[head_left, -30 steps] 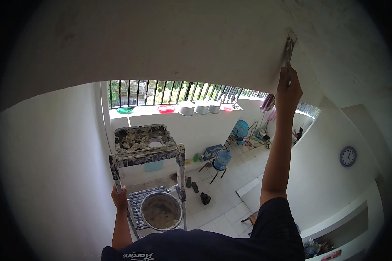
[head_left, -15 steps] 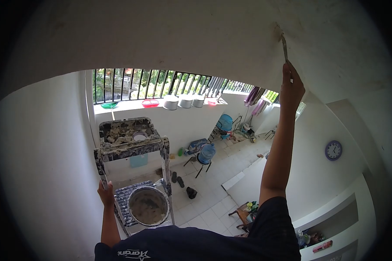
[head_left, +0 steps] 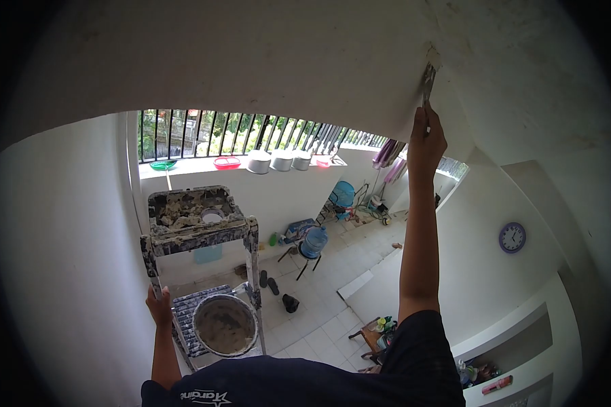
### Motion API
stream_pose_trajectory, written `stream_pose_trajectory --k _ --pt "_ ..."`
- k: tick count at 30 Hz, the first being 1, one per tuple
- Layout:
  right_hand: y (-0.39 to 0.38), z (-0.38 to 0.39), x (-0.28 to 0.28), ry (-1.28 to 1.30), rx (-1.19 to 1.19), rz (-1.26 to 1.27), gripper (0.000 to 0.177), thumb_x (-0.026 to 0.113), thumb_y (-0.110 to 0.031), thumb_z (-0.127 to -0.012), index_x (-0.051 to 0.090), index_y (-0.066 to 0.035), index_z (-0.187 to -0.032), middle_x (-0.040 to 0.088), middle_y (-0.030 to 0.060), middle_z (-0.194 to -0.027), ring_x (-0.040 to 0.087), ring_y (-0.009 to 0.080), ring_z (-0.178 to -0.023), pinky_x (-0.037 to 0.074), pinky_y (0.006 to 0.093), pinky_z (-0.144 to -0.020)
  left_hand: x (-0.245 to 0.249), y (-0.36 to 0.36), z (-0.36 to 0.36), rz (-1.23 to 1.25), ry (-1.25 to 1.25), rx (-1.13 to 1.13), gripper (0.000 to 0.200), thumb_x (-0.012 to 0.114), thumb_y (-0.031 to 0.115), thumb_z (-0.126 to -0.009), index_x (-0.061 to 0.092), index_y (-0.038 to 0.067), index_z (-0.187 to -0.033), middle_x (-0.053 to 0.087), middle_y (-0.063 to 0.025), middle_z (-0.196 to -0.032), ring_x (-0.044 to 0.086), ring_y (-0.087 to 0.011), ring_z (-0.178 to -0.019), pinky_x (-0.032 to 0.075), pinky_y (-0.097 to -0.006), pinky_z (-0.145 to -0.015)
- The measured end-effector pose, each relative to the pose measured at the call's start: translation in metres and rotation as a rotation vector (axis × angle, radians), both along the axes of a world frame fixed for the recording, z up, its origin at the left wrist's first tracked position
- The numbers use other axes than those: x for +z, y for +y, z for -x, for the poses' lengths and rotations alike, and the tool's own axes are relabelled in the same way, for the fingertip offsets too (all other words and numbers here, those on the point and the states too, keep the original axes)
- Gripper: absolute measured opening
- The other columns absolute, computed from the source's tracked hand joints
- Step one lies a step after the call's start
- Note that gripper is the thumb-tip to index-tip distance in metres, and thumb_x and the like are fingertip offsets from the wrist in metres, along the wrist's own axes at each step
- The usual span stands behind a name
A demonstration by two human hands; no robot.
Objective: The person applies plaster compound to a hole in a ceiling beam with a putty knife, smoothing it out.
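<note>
My right hand (head_left: 428, 139) is raised high at the upper right, its fingers closed round a putty knife (head_left: 428, 83). The blade is at a rough beige patch (head_left: 431, 55) on the ceiling. Low on the left, my left hand (head_left: 159, 305) grips the side rail of a stained stepladder (head_left: 200, 234). A bucket of greyish paste (head_left: 225, 325) stands on the ladder's step, right of that hand. Dried lumps cover the ladder's top tray.
Behind the ladder, pots (head_left: 258, 161) line the sill below the window bars. A water bottle on a stand (head_left: 313, 242), slippers (head_left: 272, 285) and a wooden chair (head_left: 370, 339) are on the floor below. A clock (head_left: 512, 238) hangs at right.
My right hand has moved down and left with the putty knife, whose blade has turned and shows broader. The rest of the view has shifted slightly left. My left hand stays on the rail.
</note>
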State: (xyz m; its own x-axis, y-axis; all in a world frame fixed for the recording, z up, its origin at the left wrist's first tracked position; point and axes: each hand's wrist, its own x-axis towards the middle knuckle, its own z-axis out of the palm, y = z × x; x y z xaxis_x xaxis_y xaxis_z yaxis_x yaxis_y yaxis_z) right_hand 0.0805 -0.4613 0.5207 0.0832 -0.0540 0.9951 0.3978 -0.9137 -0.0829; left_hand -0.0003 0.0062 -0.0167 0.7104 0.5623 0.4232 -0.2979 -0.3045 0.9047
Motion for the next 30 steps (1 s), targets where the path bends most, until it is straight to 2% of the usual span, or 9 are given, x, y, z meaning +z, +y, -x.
stream_pose_trajectory --k 2,5,8,12,16,19,22,25,30 --pt "-0.009 0.018 -0.008 0.06 -0.024 0.008 0.034 0.059 -0.026 -0.102 0.067 0.001 -0.121 0.073 0.0161 -0.1 0.07 0.0231 -0.08 0.054 0.0338 -0.073 -0.005 0.002 -0.002 -0.009 -0.022 0.003 0.016 0.063 0.015 -0.091 0.055 0.001 -0.09 0.054 -0.004 -0.066 0.048 -0.0107 -0.063 0.044 -0.0332 -0.058" --pt "-0.018 0.038 -0.013 0.113 -0.025 -0.041 0.04 0.06 -0.035 -0.101 0.068 -0.005 -0.126 0.072 0.0094 -0.091 0.055 0.0095 -0.063 0.046 0.0266 -0.061 -0.003 0.006 0.003 -0.053 0.097 -0.025 0.032 0.065 0.018 -0.09 0.062 -0.004 -0.113 0.068 -0.0127 -0.09 0.063 -0.0226 -0.079 0.051 -0.0383 -0.078" --pt "-0.017 0.035 -0.004 0.048 0.005 -0.068 0.041 0.059 -0.036 -0.102 0.068 -0.005 -0.126 0.072 0.0107 -0.093 0.059 0.0127 -0.068 0.049 0.0295 -0.065 0.002 0.0 0.0 -0.043 -0.057 0.009 0.019 0.063 0.017 -0.091 0.056 -0.001 -0.093 0.054 -0.0061 -0.067 0.048 -0.0124 -0.063 0.044 -0.0342 -0.059" --pt "0.008 0.025 0.016 -0.078 -0.047 0.06 0.034 0.06 -0.027 -0.101 0.069 0.0 -0.12 0.068 0.0133 -0.087 0.064 0.0225 -0.076 0.052 0.0356 -0.072 -0.013 0.007 -0.004 -0.035 -0.021 -0.011 0.019 0.064 0.017 -0.091 0.056 -0.001 -0.093 0.054 -0.0061 -0.066 0.047 -0.0126 -0.062 0.043 -0.0344 -0.058" --pt "0.016 -0.012 0.015 -0.162 -0.122 0.065 0.039 0.056 -0.032 -0.103 0.067 -0.003 -0.125 0.072 0.0154 -0.101 0.068 0.0223 -0.084 0.052 0.0345 -0.075 -0.003 0.002 0.0 -0.035 -0.003 0.013 0.018 0.064 0.016 -0.09 0.056 0.0 -0.091 0.053 -0.0052 -0.066 0.046 -0.012 -0.062 0.042 -0.0339 -0.058" --pt "0.017 -0.022 0.009 -0.168 0.021 0.038 0.04 0.056 -0.032 -0.103 0.066 -0.001 -0.125 0.073 0.0161 -0.103 0.069 0.0208 -0.084 0.053 0.0339 -0.073 -0.003 0.002 -0.002 -0.024 0.011 0.014 0.018 0.064 0.016 -0.09 0.056 0.0 -0.091 0.053 -0.0046 -0.066 0.046 -0.0114 -0.062 0.043 -0.0337 -0.058" --pt "0.028 0.0 -0.003 -0.007 0.062 -0.016 0.039 0.056 -0.031 -0.103 0.065 0.0 -0.125 0.073 0.017 -0.103 0.069 0.0188 -0.08 0.053 0.0325 -0.07 -0.003 0.002 0.0 -0.022 0.019 0.014 0.017 0.064 0.016 -0.09 0.056 0.0 -0.092 0.054 -0.004 -0.066 0.047 -0.0109 -0.063 0.043 -0.0335 -0.058" --pt "0.015 0.004 -0.02 -0.079 0.01 0.074 0.039 0.057 -0.031 -0.103 0.065 0.0 -0.125 0.073 0.0164 -0.097 0.067 0.0156 -0.076 0.052 0.0302 -0.067 0.003 0.0 -0.001 -0.042 -0.021 0.018 0.017 0.064 0.016 -0.09 0.057 0.0 -0.093 0.055 -0.0034 -0.067 0.048 -0.0107 -0.063 0.044 -0.0329 -0.058" --pt "0.017 0.032 -0.028 -0.037 0.059 -0.093 0.035 0.056 -0.026 -0.104 0.066 0.003 -0.122 0.067 0.0093 -0.079 0.054 0.0116 -0.057 0.042 0.0285 -0.052 0.004 -0.001 0.002 -0.077 -0.013 0.034 0.017 0.064 0.017 -0.091 0.06 0.001 -0.097 0.059 -0.0042 -0.07 0.051 -0.0109 -0.065 0.046 -0.0326 -0.061"
